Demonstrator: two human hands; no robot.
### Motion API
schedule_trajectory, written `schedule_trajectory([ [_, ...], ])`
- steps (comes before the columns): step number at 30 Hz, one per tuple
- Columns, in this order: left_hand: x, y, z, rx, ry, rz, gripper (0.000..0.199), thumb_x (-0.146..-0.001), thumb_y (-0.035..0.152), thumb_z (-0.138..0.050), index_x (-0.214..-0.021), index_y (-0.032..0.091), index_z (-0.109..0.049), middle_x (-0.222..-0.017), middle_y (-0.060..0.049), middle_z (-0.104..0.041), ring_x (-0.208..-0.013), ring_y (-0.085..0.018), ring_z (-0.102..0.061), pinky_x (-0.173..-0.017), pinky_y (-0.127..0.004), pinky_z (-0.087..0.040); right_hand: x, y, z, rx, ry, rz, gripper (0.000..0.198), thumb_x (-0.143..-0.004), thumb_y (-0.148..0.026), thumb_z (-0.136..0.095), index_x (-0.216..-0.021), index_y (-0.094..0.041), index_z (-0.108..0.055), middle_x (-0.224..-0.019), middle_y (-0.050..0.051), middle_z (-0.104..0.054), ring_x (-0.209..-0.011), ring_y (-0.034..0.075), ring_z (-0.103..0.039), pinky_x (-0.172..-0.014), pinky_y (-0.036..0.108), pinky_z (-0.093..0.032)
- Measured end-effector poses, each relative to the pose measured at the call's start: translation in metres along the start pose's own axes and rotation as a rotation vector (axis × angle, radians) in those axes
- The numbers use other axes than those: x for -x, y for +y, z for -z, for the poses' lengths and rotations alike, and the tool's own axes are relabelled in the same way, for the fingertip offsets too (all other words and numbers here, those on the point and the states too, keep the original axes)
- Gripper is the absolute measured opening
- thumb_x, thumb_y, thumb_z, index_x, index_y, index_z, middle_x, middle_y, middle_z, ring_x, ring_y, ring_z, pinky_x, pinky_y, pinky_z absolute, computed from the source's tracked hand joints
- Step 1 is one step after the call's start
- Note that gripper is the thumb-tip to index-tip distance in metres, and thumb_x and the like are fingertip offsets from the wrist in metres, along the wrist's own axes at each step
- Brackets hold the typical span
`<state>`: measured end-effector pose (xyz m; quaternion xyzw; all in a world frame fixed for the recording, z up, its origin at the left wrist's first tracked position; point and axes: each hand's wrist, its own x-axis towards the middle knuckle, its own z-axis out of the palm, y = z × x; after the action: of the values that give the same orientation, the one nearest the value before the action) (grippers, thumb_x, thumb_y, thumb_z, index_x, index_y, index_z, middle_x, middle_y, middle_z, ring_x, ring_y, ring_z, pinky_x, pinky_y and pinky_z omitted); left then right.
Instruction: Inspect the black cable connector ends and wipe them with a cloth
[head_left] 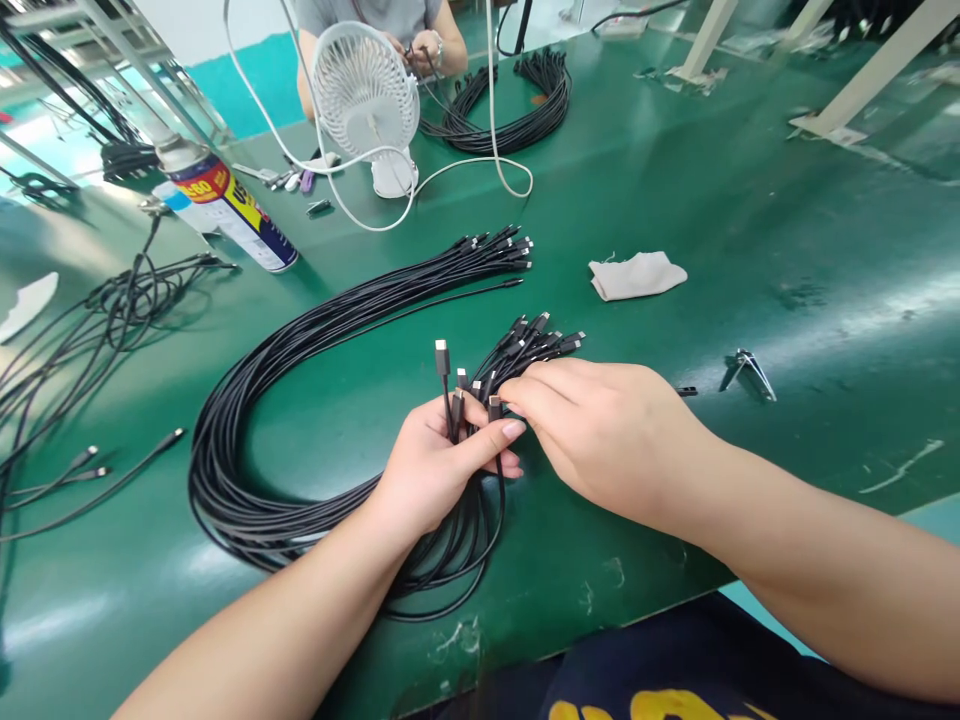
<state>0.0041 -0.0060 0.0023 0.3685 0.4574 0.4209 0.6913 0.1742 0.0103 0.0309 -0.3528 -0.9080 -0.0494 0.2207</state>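
Observation:
A thick bundle of black USB cables (217, 440) curves in a U across the green table. Several of its connector ends pass through my left hand (442, 450), whose thumb and fingers are closed round them. One USB connector (442, 358) stands upright above that hand. At the thumb tip, my right hand (600, 430) reaches in with fingers pinched close to another connector (495, 407); its fingertips are partly hidden, so what they grip is unclear. More connectors (536, 340) fan out just behind the right hand. The bundle's other ends (502, 250) lie farther back.
A white fan (367, 100) with a looping white cord and a spray can (232, 210) stand at the back left. Loose cables (120, 300) lie left. A folded cloth (637, 275) and nail clippers (748, 372) lie right. Across the table, a person's hands (427, 50) hold a cable.

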Motion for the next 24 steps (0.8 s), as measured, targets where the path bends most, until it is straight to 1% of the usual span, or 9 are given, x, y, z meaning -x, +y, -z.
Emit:
schedule_trajectory([
  [7, 0.0008, 0.0020, -0.0019, -0.051, 0.047, -0.032, 0.034, -0.068, 0.028, -0.080, -0.066, 0.016, -0.049, -0.051, 0.002, -0.064, -0.049, -0.012, -0.066, -0.051, -0.020, -0.055, -0.0002, -0.0025, -0.0042, 0.072, 0.009, 0.010, 0.025, -0.089, -0.013, -0.045, -0.094, -0.012, -0.070, -0.079, 0.006, -0.068, -0.067, 0.018, -0.061, -0.054, 0.031, -0.035],
  [12, 0.0008, 0.0052, -0.0045, -0.089, 0.088, -0.027, 0.035, -0.065, 0.028, -0.082, -0.063, 0.016, -0.048, -0.048, 0.003, -0.061, -0.045, -0.012, -0.064, -0.048, -0.020, -0.054, -0.0009, -0.0027, -0.0060, 0.079, 0.035, 0.039, 0.023, -0.089, -0.012, -0.046, -0.092, -0.011, -0.069, -0.078, 0.006, -0.068, -0.065, 0.017, -0.059, -0.054, 0.030, -0.034],
  [17, -0.0002, 0.0057, -0.0065, -0.114, 0.114, -0.032, 0.036, -0.063, 0.027, -0.082, -0.061, 0.017, -0.047, -0.045, 0.005, -0.058, -0.043, -0.012, -0.062, -0.045, -0.021, -0.052, -0.0012, -0.0027, -0.0046, 0.087, 0.010, 0.034, 0.024, -0.089, -0.011, -0.046, -0.092, -0.010, -0.069, -0.080, 0.007, -0.070, -0.067, 0.017, -0.059, -0.055, 0.029, -0.035],
  [24, -0.0029, 0.0032, -0.0038, -0.138, 0.083, -0.032, 0.038, -0.063, 0.031, -0.082, -0.061, 0.017, -0.047, -0.046, 0.003, -0.060, -0.043, -0.012, -0.062, -0.045, -0.022, -0.052, 0.0000, 0.0009, -0.0037, 0.082, -0.003, 0.058, 0.026, -0.089, -0.009, -0.045, -0.094, -0.011, -0.070, -0.082, 0.008, -0.071, -0.066, 0.017, -0.061, -0.055, 0.029, -0.036],
])
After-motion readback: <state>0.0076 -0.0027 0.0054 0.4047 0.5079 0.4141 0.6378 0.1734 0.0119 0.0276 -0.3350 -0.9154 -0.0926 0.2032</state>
